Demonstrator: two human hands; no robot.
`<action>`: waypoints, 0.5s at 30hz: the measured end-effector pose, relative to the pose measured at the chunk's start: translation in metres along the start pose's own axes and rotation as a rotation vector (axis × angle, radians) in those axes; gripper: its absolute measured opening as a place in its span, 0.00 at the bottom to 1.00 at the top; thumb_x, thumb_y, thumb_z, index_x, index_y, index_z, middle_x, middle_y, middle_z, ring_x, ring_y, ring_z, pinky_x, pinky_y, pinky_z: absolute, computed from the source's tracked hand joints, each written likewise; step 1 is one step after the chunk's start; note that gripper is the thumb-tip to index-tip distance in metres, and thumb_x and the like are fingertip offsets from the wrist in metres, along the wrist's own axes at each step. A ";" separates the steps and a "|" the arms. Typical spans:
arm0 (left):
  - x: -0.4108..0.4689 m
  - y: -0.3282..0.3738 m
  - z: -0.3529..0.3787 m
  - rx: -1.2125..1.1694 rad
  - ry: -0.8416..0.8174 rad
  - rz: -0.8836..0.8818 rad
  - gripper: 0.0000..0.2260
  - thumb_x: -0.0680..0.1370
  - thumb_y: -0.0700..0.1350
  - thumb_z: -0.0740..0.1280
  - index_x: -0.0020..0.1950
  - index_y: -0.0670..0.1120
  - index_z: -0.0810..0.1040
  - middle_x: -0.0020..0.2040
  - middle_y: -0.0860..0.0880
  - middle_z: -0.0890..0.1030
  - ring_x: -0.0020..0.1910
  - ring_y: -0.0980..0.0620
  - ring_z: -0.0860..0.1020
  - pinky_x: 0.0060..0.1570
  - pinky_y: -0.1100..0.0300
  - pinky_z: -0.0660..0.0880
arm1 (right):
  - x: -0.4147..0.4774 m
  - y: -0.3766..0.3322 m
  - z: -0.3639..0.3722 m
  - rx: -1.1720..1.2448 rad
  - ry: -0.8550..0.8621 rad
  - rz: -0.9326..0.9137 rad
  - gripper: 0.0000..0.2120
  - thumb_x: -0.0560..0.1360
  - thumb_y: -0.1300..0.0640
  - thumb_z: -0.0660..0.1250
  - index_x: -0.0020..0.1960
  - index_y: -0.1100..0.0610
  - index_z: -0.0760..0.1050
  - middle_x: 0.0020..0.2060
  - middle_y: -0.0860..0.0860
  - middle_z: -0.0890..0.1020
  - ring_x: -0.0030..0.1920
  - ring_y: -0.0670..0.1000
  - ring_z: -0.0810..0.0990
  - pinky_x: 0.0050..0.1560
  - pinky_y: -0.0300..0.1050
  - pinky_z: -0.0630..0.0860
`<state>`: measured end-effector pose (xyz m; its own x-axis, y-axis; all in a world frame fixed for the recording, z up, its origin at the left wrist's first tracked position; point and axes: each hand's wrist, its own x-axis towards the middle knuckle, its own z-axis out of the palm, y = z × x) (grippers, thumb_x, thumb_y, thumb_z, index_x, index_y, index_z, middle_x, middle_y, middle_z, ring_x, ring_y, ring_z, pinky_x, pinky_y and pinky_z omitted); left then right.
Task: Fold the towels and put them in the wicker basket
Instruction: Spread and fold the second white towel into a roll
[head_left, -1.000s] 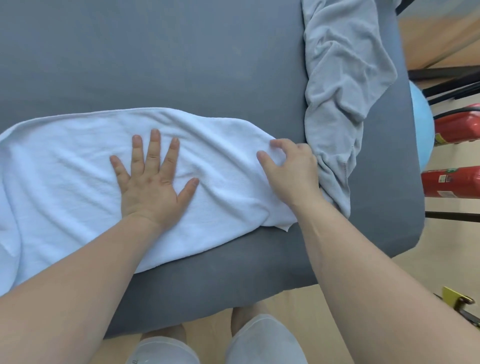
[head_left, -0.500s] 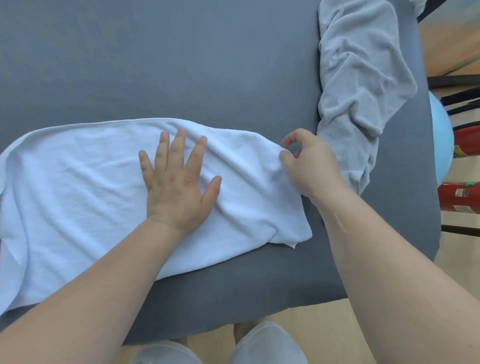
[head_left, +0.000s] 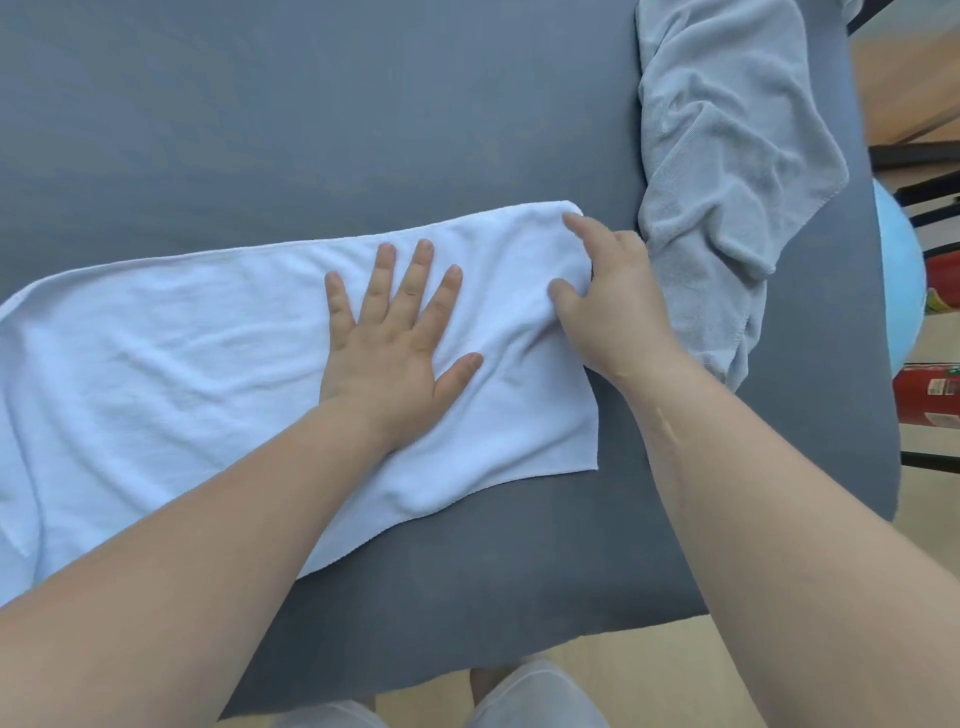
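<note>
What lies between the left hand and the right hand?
Only a creased stretch of the white towel, as the head view shows. The left hand presses flat on it; the right hand grips its right edge.

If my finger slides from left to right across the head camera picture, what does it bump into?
A white terry towel → the flat left hand → the right hand at that towel's edge → a crumpled grey towel → a light blue ball.

likely a workroom, grey padded table (head_left: 363, 104), red fire extinguisher (head_left: 930, 389), blue ball (head_left: 901, 260), wooden floor (head_left: 649, 644)
</note>
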<state>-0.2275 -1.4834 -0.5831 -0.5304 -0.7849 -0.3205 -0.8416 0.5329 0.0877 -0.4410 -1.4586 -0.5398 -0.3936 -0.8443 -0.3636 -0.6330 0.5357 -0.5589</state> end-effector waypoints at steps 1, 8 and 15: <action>0.001 0.000 0.000 -0.006 -0.007 -0.001 0.35 0.78 0.70 0.41 0.81 0.56 0.38 0.80 0.52 0.32 0.78 0.46 0.31 0.73 0.32 0.37 | -0.006 0.000 0.001 0.037 0.039 0.003 0.30 0.78 0.56 0.65 0.78 0.47 0.61 0.61 0.52 0.72 0.53 0.50 0.75 0.55 0.38 0.68; 0.022 0.011 -0.032 -0.140 0.161 -0.022 0.28 0.79 0.63 0.54 0.77 0.52 0.62 0.78 0.45 0.60 0.74 0.40 0.60 0.69 0.41 0.57 | -0.087 0.019 0.020 0.033 0.090 0.093 0.18 0.79 0.49 0.64 0.66 0.50 0.67 0.47 0.48 0.78 0.51 0.53 0.77 0.53 0.54 0.75; 0.004 0.035 -0.025 -0.152 0.313 0.197 0.22 0.78 0.55 0.63 0.69 0.46 0.73 0.69 0.42 0.72 0.64 0.37 0.71 0.61 0.42 0.65 | -0.128 0.045 0.024 -0.140 0.079 0.196 0.12 0.76 0.51 0.69 0.54 0.50 0.68 0.41 0.48 0.77 0.43 0.53 0.76 0.41 0.52 0.76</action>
<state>-0.2615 -1.4763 -0.5578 -0.6685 -0.7435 0.0169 -0.7140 0.6481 0.2649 -0.4030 -1.3258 -0.5362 -0.5653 -0.7258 -0.3920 -0.6234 0.6871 -0.3732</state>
